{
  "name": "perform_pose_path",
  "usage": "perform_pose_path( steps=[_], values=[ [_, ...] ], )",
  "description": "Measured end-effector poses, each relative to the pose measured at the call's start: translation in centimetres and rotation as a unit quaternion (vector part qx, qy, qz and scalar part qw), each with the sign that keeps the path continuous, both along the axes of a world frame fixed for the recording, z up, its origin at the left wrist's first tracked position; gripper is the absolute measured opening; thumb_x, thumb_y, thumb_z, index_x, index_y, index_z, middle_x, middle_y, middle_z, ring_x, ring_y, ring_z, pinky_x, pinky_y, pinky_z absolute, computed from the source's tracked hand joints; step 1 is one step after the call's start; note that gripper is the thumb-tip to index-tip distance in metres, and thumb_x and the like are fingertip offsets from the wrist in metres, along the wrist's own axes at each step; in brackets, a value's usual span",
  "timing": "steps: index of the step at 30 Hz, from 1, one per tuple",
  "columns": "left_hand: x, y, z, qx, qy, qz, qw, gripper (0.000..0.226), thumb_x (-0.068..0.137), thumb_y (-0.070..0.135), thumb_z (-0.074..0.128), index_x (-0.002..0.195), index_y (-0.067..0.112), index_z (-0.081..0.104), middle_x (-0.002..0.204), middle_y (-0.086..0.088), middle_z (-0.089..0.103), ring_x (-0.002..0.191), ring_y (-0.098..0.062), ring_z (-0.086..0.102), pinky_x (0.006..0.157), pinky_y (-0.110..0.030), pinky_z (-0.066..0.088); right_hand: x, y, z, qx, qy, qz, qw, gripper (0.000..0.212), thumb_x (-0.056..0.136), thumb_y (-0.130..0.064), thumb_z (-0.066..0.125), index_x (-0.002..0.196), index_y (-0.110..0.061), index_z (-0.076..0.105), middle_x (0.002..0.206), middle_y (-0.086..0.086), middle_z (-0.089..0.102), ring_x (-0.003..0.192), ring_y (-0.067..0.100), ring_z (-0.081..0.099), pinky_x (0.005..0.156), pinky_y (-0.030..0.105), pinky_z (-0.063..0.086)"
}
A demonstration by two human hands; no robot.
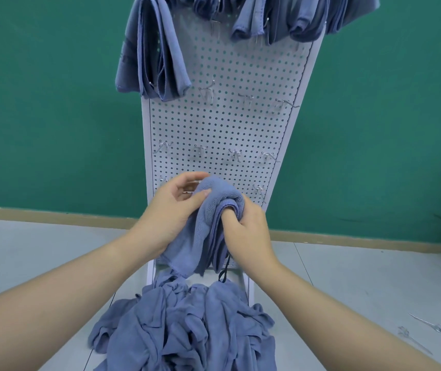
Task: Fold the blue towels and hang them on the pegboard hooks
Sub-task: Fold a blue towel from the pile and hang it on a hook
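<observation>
The towel [208, 226] is being gripped by the curled right hand [243, 231] and pinched by the left hand [171, 210] before the pegboard [230, 124], and should be kept bunched while being hooked.

Left hand [171, 207] and right hand [243, 226] raised, fingers curled, gripping.

The hanging towels [280, 17] along the pegboard [222, 124] top are cut off by the upper edge. The towel pile [187, 330] on the floor runs past the bottom edge. The folded towel [208, 226] hides the right hand [246, 228] fingertips and several lower hooks [259, 189].
</observation>
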State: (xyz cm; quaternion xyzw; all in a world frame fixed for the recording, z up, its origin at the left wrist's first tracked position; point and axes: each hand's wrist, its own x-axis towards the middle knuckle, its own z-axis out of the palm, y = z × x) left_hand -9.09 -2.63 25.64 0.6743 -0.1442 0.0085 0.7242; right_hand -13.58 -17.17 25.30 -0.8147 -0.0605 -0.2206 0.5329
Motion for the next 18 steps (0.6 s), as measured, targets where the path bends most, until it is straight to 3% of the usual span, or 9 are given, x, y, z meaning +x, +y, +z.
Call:
perform_pose_path(
  steps=[2,5,8,11,13,16,18],
  values=[
    [0.0,0.2,0.0,0.085,-0.067,0.081,0.991,0.027,0.094,0.020,0.074,0.119,0.029,0.067,0.107,0.005,0.067,0.093,-0.011,0.064,0.084,-0.017,0.051,0.1,-0.1,0.5,-0.014,0.008,0.001,1.000,0.042,0.093,0.002,0.047,0.066,-0.030,0.047,0.053,-0.023,0.051,0.053,0.002,0.041,0.054,0.015,0.035],
    [-0.5,0.0,0.3,0.129,-0.141,0.154,0.969,0.016,0.093,0.019,0.075,0.106,0.029,0.075,0.100,0.006,0.069,0.084,-0.013,0.062,0.079,-0.023,0.052,0.3,-0.4,1.5,-0.025,0.010,0.003,1.000,0.038,0.092,0.000,0.052,0.074,-0.032,0.057,0.058,-0.027,0.058,0.056,-0.001,0.049,0.056,0.012,0.038],
    [-1.4,-0.7,0.7,0.134,-0.179,0.140,0.964,0.020,0.102,0.016,0.063,0.114,0.023,0.078,0.109,0.007,0.071,0.095,-0.005,0.065,0.084,-0.017,0.051,0.2,-0.6,2.6,0.035,-0.035,-0.044,0.998,0.027,0.086,-0.001,0.061,0.076,-0.026,0.065,0.059,-0.022,0.060,0.055,0.001,0.049,0.055,0.013,0.038],
    [-2.4,-1.4,1.3,0.147,-0.203,0.074,0.965,0.037,0.105,0.033,0.049,0.133,0.018,0.069,0.127,0.009,0.063,0.120,0.001,0.056,0.097,-0.007,0.039,0.4,-0.6,4.0,0.093,-0.069,-0.075,0.990,0.020,0.082,0.002,0.064,0.071,-0.016,0.063,0.054,-0.014,0.055,0.052,0.003,0.041,0.054,0.019,0.037],
    [-2.7,-1.6,1.7,0.139,-0.198,0.051,0.969,0.045,0.101,0.041,0.050,0.139,0.022,0.063,0.135,0.011,0.056,0.129,0.003,0.049,0.103,-0.007,0.036,0.5,-0.4,4.9,0.098,-0.076,-0.063,0.990,0.021,0.080,0.004,0.061,0.065,-0.010,0.060,0.053,-0.011,0.049,0.054,0.006,0.036,0.053,0.023,0.034],
    [-3.0,-1.3,2.8,0.110,-0.193,0.041,0.974,0.043,0.098,0.032,0.062,0.140,0.027,0.060,0.137,0.012,0.055,0.130,-0.001,0.051,0.106,-0.015,0.041,0.4,0.1,6.4,0.084,-0.079,-0.021,0.993,0.021,0.083,0.004,0.059,0.064,-0.004,0.058,0.057,-0.004,0.044,0.059,0.011,0.033,0.054,0.028,0.031],
    [-3.0,-1.0,3.8,0.082,-0.193,0.058,0.976,0.033,0.097,0.022,0.067,0.129,0.028,0.064,0.123,0.011,0.063,0.116,-0.003,0.061,0.096,-0.018,0.047,0.2,0.5,7.5,0.064,-0.074,0.016,0.995,0.030,0.088,0.002,0.059,0.062,-0.014,0.060,0.057,-0.005,0.046,0.060,0.010,0.035,0.053,0.024,0.031]
  ],
)
